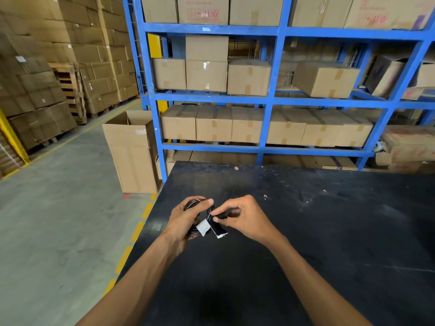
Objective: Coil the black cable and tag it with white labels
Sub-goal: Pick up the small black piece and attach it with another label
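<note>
Head: both hands (186, 220) grip coiled black cable (195, 203) w/ white labels (203, 227).

— What do we have on the black cable (196, 204)?
— We note it wound into a small, tight coil, raised above the tabletop.
— Labels?
— Two white labels (203, 227) hanging off its lower loops, side by side.

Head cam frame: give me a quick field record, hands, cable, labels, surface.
left hand: grips the coiled black cable
right hand: pinches a black piece at the coil, fingertips closed
white labels: two visible, hanging below the coil
black table: hands held above it
background: blue rack with cardboard boxes
</note>
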`<action>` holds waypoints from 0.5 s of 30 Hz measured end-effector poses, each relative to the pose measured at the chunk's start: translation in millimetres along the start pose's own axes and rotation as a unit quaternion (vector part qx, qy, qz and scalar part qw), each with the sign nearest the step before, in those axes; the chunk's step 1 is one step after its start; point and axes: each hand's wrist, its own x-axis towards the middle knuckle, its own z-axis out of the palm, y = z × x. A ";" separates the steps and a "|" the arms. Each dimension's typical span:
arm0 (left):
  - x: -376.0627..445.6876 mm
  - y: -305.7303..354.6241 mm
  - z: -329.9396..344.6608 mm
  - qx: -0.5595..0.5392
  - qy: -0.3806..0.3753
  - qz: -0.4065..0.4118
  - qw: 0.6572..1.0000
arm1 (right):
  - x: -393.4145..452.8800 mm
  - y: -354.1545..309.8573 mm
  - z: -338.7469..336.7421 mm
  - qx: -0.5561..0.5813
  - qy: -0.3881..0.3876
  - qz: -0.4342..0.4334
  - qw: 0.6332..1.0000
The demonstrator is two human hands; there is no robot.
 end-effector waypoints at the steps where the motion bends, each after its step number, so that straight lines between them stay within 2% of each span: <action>1: 0.8 0.2 0.9 -0.003 0.000 0.000 1.000 | 0.5 -0.6 -1.6 0.029 0.007 0.008 1.000; 4: 1.4 0.1 3.4 -0.011 0.000 -0.002 1.000 | 2.9 -2.4 -10.4 0.101 0.009 0.041 0.994; 7: 1.3 -0.7 4.1 -0.016 0.013 -0.001 1.000 | 4.6 -4.7 -15.3 0.085 -0.024 0.075 0.993; 12: 0.3 -0.7 4.2 -0.010 0.022 0.005 1.000 | 7.6 -7.5 -10.5 0.060 -0.020 0.100 0.993; 15: -1.7 0.3 6.0 0.003 0.026 0.017 1.000 | 10.2 -11.3 -11.0 0.056 -0.051 0.119 0.990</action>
